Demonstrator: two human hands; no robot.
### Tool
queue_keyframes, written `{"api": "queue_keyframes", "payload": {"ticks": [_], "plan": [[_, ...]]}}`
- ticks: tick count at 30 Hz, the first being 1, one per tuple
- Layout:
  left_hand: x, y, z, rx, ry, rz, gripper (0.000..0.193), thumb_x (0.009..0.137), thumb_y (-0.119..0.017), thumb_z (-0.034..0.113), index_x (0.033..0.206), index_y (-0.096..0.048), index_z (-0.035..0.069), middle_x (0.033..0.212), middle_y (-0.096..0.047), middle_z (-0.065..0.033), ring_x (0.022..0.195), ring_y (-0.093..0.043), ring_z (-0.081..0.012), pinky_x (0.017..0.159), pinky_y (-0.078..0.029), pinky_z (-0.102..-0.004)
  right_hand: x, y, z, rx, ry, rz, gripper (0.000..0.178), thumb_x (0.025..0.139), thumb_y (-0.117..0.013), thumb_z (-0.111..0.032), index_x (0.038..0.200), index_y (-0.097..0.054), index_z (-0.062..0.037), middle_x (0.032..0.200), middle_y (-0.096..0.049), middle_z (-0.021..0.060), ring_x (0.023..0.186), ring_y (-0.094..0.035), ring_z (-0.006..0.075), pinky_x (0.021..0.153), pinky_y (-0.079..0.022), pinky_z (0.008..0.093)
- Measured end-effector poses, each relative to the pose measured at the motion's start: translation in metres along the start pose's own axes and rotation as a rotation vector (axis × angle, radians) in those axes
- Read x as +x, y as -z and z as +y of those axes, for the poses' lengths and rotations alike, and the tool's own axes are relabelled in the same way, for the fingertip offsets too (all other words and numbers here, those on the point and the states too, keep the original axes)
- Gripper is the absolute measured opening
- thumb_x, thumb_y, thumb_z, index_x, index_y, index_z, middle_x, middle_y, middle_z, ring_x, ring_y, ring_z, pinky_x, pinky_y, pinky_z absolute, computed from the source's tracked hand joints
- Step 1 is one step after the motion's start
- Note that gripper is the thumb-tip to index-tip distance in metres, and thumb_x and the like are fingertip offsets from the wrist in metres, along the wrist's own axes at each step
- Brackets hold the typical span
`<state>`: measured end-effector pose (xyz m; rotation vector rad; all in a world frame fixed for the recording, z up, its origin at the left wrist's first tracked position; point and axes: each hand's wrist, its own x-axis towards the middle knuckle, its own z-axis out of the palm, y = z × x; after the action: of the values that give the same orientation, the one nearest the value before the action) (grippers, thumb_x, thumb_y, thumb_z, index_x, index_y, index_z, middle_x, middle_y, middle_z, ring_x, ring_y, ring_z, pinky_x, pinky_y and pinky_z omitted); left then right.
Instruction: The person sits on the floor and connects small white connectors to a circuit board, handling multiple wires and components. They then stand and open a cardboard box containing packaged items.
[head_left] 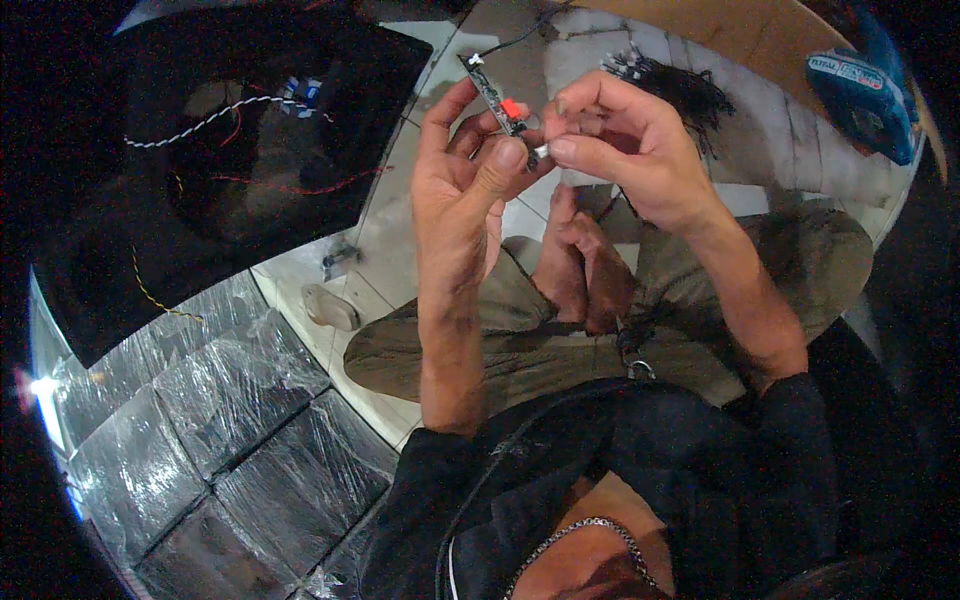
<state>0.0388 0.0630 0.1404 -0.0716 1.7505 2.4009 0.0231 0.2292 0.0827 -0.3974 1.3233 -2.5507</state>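
In the head view, your left hand [458,195] has its thumb and fingers clamped on a narrow circuit board [490,95], which tilts in front of you above the tiled floor [390,205] and carries a red component [512,108]. Your right hand [640,145] pinches a small white connector [542,152] between thumb and fingertips at the board's lower end; you can't tell whether it is seated. A black cable [515,40] runs from the upper end. Beyond your right hand lies a bundle of black cables [690,95], and at your left a twisted black-and-white wire [205,130] rests on a black surface [320,215].
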Motion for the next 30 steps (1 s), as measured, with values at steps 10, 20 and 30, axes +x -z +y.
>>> {"api": "queue_keyframes", "payload": {"ticks": [10, 20, 30], "plan": [[0.000, 0.000, -0.001, 0.038, 0.011, -0.018, 0.063, 0.090, -0.067, 0.007, 0.142, -0.033, 0.003, 0.120, -0.056, -0.0157, 0.110, -0.060, -0.0279, 0.094, -0.053, -0.0481, -0.003, -0.001, -0.008, -0.067, 0.008, 0.029, 0.022, 0.089, -0.068, -0.009, 0.107, -0.059, -0.0020, 0.096, -0.064, 0.0013, 0.089, -0.060, 0.0074, 0.080, -0.049, 0.0238], [0.001, 0.007, -0.002, 0.115, -0.005, 0.039, 0.067, 0.085, -0.073, 0.008, 0.140, -0.036, -0.001, 0.116, -0.057, -0.0156, 0.098, -0.062, -0.0201, 0.087, -0.056, -0.0376, 0.000, -0.003, -0.004, -0.096, 0.000, 0.010, 0.020, 0.088, -0.069, -0.008, 0.104, -0.057, -0.0041, 0.096, -0.062, -0.0005, 0.086, -0.058, 0.0053, 0.077, -0.048, 0.0216], [0.004, 0.008, -0.006, 0.182, 0.007, 0.058, 0.065, 0.080, -0.077, 0.004, 0.135, -0.043, -0.003, 0.114, -0.058, -0.0147, 0.094, -0.063, -0.0183, 0.081, -0.056, -0.0316, 0.001, 0.002, 0.000, -0.177, -0.066, 0.042, 0.025, 0.084, -0.072, -0.008, 0.105, -0.060, -0.0012, 0.091, -0.067, 0.0029, 0.082, -0.062, 0.0091, 0.076, -0.052, 0.0258]]}}
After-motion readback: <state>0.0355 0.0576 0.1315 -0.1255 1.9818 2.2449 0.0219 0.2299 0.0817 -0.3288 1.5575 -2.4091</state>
